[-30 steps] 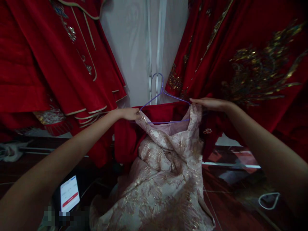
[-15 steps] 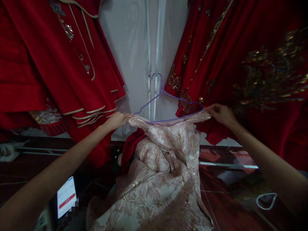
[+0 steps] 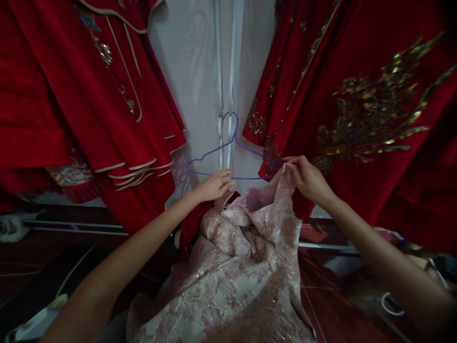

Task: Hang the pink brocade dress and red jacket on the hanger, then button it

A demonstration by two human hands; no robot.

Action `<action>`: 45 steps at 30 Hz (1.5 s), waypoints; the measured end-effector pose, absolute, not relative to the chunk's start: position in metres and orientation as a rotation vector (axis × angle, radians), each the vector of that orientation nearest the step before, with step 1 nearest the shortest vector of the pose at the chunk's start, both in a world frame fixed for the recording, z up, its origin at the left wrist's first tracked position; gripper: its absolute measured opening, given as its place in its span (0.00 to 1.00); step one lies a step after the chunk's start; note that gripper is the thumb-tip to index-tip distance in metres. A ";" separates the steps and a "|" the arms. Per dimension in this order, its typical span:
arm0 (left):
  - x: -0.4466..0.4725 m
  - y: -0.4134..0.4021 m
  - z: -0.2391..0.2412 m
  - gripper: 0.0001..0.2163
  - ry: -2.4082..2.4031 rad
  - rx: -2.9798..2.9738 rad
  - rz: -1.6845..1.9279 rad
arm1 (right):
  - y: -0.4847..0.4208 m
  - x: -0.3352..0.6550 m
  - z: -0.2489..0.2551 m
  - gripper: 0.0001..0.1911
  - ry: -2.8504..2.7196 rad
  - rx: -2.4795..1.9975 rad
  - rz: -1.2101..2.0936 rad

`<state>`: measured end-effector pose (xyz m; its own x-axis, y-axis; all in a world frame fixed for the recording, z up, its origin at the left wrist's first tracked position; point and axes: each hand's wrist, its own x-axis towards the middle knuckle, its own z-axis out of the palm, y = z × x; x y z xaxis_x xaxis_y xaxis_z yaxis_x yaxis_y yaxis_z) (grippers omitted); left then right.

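The left hand [image 3: 214,186] and right hand [image 3: 307,178] each pinch a shoulder of the dress [image 3: 246,286] below the hanger [image 3: 234,137]; shoulder alignment appears in hand, the next move calling for steady grip.

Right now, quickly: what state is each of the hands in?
Left hand: at the pale pink, gold-patterned fabric dress; whether gripping it cannot be told.
Right hand: closed, pinching the dress by one shoulder strap.

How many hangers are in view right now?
1: the purple hanger, just beyond the pale dress, with red garments hanging to either side. Others may be hidden inside those garments.
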<state>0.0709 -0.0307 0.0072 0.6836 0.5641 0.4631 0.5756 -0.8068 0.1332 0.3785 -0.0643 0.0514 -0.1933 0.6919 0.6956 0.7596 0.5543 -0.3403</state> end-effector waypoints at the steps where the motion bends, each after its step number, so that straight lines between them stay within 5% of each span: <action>1: 0.079 -0.029 0.000 0.13 -0.989 -2.863 -0.765 | -0.057 0.380 0.048 0.08 -1.890 -1.166 -0.117; 10: 0.087 -0.052 -0.023 0.14 -1.070 -2.820 -0.900 | -0.012 0.438 0.031 0.10 -1.659 -1.534 -0.334; 32: 0.078 -0.051 -0.013 0.13 -1.054 -2.927 -0.949 | -0.031 0.424 0.049 0.10 -1.673 -1.457 -0.295; 45: 0.108 -0.048 0.001 0.18 -1.240 -2.941 -1.632 | -0.014 0.362 0.065 0.13 -1.814 -1.348 -0.288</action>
